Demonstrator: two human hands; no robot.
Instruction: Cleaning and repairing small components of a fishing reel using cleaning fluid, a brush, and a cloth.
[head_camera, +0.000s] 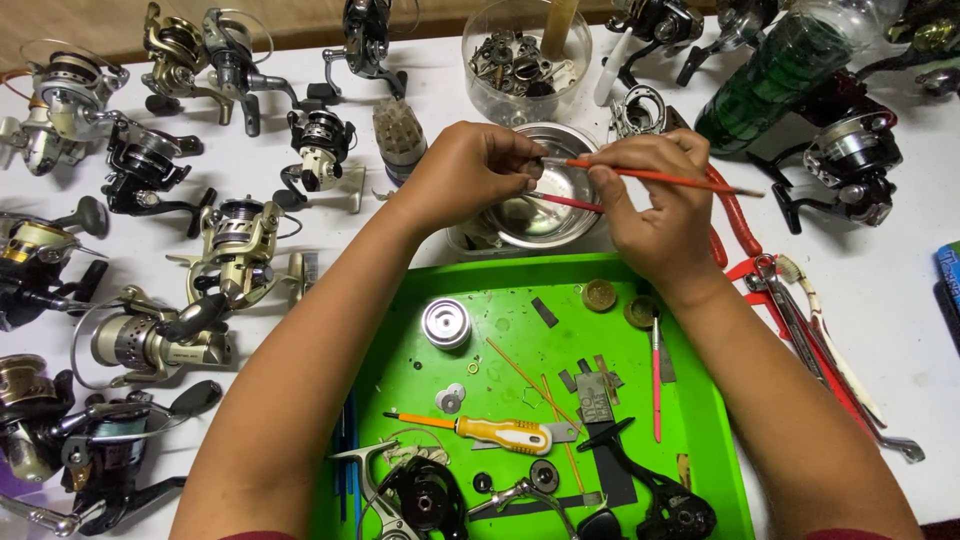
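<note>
My left hand (468, 170) pinches a small part, mostly hidden by the fingertips, over a shiny metal bowl (535, 222). Close beside it, my right hand (655, 205) grips a thin orange-handled brush (668, 179) whose tip meets the pinched part. A red-handled tool (572, 202) rests across the bowl under the hands. Both forearms reach over a bright green tray (705, 420) that carries a silver spool (445, 322), a yellow-handled screwdriver (498, 432), two small round brass parts (600, 295), a pink-red stick (656, 375) and dismantled black reel pieces (425, 497).
Many fishing reels (235, 250) crowd the white table on the left and along the back. A clear plastic tub of metal parts (520, 62) stands behind the bowl. A green bottle (765, 75) lies at the back right. Red-handled pliers (765, 270) lie right of the tray.
</note>
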